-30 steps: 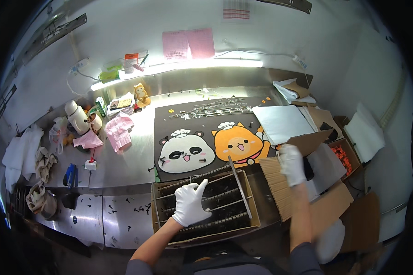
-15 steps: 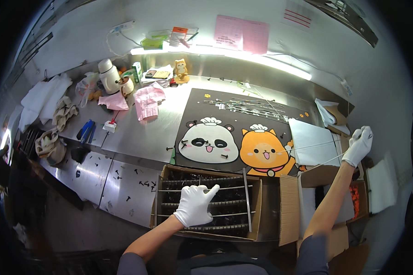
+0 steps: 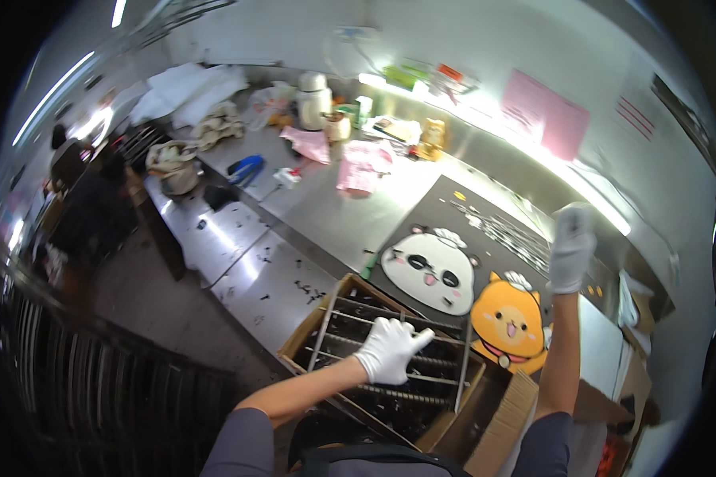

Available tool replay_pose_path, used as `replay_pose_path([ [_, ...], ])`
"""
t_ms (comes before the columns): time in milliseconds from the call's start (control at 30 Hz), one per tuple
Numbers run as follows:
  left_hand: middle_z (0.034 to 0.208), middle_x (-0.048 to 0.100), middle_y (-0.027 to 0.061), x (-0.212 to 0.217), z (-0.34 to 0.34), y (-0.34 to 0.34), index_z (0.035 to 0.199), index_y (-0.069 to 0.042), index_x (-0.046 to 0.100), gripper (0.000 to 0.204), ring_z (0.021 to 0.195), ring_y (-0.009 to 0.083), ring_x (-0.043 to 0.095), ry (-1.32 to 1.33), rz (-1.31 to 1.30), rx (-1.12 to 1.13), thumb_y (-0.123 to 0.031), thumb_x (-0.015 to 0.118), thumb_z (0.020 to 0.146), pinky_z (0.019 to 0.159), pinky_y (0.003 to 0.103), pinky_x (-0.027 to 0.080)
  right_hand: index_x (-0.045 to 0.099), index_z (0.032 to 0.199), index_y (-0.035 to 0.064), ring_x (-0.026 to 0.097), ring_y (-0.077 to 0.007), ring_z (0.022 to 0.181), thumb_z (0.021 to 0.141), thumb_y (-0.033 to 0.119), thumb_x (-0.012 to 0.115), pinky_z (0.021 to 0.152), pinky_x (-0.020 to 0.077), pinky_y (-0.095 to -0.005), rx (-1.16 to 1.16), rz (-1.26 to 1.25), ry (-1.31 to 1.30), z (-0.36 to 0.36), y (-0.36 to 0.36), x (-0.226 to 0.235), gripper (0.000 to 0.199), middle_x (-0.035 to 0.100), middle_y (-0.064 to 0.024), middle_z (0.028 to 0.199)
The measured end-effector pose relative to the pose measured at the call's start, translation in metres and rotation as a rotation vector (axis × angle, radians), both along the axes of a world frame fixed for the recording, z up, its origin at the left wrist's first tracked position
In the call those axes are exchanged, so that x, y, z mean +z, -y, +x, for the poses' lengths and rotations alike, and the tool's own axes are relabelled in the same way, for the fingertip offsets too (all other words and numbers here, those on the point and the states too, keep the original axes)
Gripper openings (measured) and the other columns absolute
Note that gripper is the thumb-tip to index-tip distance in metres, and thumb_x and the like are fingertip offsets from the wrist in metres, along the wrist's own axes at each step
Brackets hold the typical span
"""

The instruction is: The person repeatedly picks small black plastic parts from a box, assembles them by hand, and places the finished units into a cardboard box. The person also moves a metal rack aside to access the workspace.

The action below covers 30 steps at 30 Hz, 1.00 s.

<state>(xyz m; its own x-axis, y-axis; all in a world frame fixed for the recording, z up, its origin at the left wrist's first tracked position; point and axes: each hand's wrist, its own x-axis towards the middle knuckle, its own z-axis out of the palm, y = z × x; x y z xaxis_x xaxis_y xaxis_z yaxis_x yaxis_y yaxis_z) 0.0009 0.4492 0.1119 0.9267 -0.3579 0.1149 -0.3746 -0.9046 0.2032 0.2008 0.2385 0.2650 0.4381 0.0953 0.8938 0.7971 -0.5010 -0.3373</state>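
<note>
My left hand [image 3: 391,350], in a white glove, lies on a metal rack [image 3: 324,327] with curled fingers and the thumb out to the right. What its fingertips hold, if anything, is hidden. The rack has several crossbars and rests on an open cardboard box [image 3: 299,337] with dark contents. My right hand [image 3: 573,250], also gloved, is raised over the right end of a dark mat [image 3: 412,208], near a pile of thin metal rods [image 3: 501,230]. Motion smears its fingers; no rod shows clearly in it. The mat carries a panda and an orange cat.
Small dark screws [image 3: 306,290] lie scattered on the left metal surface. Farther back are blue-handled pliers [image 3: 247,169], pink cloths [image 3: 366,168] and a white flask [image 3: 313,102]. A cardboard flap [image 3: 501,425] stands right of the box. A lit tube [image 3: 601,193] runs along the wall.
The view has swung to the left. My right hand, which held thin metal rods out at the right, is now up over the mat. My left hand stays on the rack.
</note>
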Motion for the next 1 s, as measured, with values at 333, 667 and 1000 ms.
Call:
replay_pose_path([
  [333,0.088,0.062,0.0160,0.007,-0.208,-0.116,0.129,-0.007,0.054,0.079,0.075,0.0344,0.060,0.222,-0.389,0.811,-0.023,0.071,0.053,0.065,0.044,0.047,0.057,0.127,0.0002,0.061,-0.0314,0.110,0.078,0.004,0.065,0.097,0.0454,-0.0384,-0.069,-0.753,-0.609,0.078,-0.022,-0.200,0.049,0.064,-0.0177,0.119],
  [667,0.116,0.059,0.0225,-0.175,-0.445,-0.292,0.147,-0.015,0.038,0.097,0.107,0.0393,0.060,-0.451,-0.550,2.058,-0.039,0.074,0.060,0.092,0.046,0.049,0.063,0.113,-0.0016,0.061,-0.0260,0.104,0.091,0.012,0.054,0.091,0.0487,-0.0355,-0.097,-0.185,-0.732,-0.097,-0.049,-0.200,0.027,0.064,-0.0152,0.112],
  [1000,0.116,0.059,0.0172,-0.248,-0.559,-0.486,0.142,-0.015,0.039,0.092,0.104,0.0373,0.059,-0.428,-0.080,1.613,-0.034,0.079,0.062,0.085,0.050,0.048,0.071,0.101,0.0000,0.063,-0.0194,0.098,0.097,0.019,0.053,0.092,0.0476,-0.0318,0.551,-0.576,-1.525,-0.374,-0.274,-0.222,0.026,0.070,-0.0081,0.099],
])
